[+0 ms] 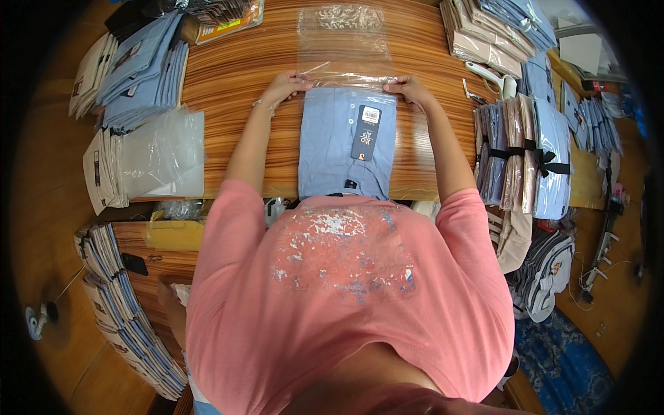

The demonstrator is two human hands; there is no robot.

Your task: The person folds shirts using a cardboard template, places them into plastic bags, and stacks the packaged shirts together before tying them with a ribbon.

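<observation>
- Head view: your left hand (290,86), above centre in the frame, pinches the left side of a clear, flat plastic bag (344,52) near its lower edge.
- Your right hand (408,90), level with it, pinches the bag's right side between thumb and fingers.
- The bag reaches from your hands to the frame's top edge, lying on a glossy table with brown wood-grain stripes (242,43).
- Just below your hands, at upper centre, lies a folded light-blue button-front shirt (321,142) with a dark-blue rectangular hang tag (366,135); you cannot tell whether its upper edge is inside the bag.
- At upper left sits a pile of folded blue and beige garments (142,66); below it, a stack of translucent plastic sleeves (166,155).
- At right stands a row of wrapped garments tied with black ribbon (522,155), below a white plastic handled tool (492,75).
</observation>
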